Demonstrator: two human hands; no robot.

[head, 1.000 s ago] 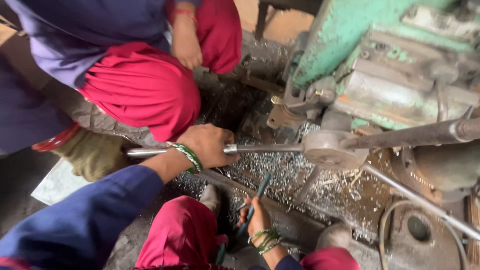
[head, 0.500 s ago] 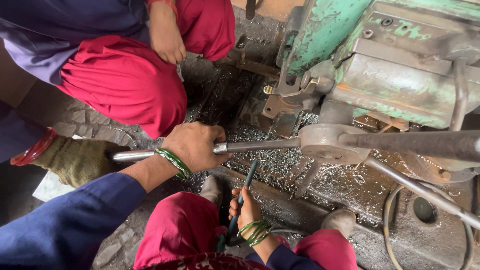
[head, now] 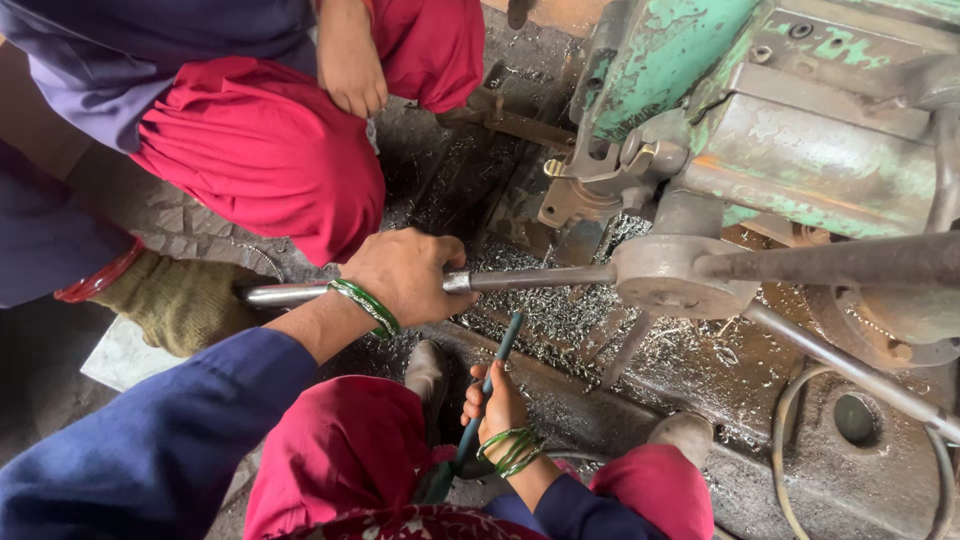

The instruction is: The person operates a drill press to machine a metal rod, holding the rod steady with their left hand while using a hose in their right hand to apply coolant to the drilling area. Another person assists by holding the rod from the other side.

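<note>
1. Two hands of mine are at work: my left hand (head: pixel 408 275) is closed around a steel rod (head: pixel 530 279), knuckles up, green bangles at the wrist.
2. My right hand (head: pixel 497 402) is lower down, between my knees, fingers wrapped round a thin teal tool (head: pixel 490 385) that slants up toward the rod; its tip sits just below the rod.
3. The rod lies level across the view. Its bright end sticks out to the left of my fist, and its darker end runs right into a round grey fitting (head: pixel 680 275) on the machine.
4. A gloved hand (head: pixel 180 300) of another person rests at the bright end of the rod, a red bangle at its cuff.
5. That person crouches beyond the rod in red trousers (head: pixel 265 150); their bare hand (head: pixel 350 60) hangs over the knee.
6. Metal shavings (head: pixel 560 320) cover the dark floor under the rod.
7. A worn green machine (head: pixel 760 110) fills the upper right, with a thick bar (head: pixel 850 262) running off to the right edge.
</note>
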